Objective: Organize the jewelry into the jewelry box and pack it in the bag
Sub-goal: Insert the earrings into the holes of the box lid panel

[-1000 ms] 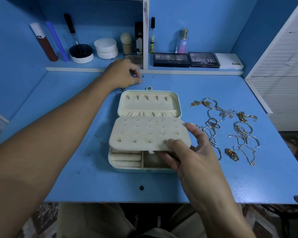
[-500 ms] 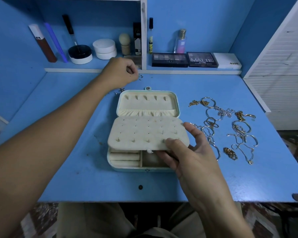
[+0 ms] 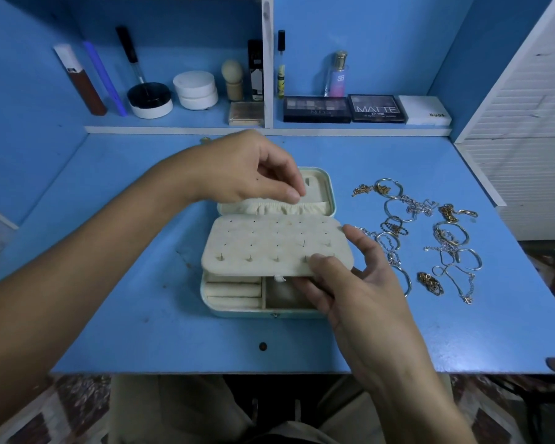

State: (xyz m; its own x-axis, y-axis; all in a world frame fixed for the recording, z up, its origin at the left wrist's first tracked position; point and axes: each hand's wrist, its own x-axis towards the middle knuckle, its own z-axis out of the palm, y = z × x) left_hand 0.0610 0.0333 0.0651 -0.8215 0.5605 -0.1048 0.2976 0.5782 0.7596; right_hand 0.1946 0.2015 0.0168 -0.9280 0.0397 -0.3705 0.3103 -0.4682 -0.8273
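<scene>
right hand grip on earring panel, jewelry box

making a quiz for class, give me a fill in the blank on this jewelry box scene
1. The right hand holds the earring panel by its ____ corner.
2. The loose jewelry lies to the ____ of the jewelry box.
3. The table is ____.

Missing words: front right; right; blue

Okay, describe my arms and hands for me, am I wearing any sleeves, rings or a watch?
Both forearms are bare up to the frame edge, with no sleeves showing. The left hand and right hand show no rings, and neither wrist carries a watch or bracelet. The left hand has a small dark mole on its back. Nails look short and unpainted.
</scene>
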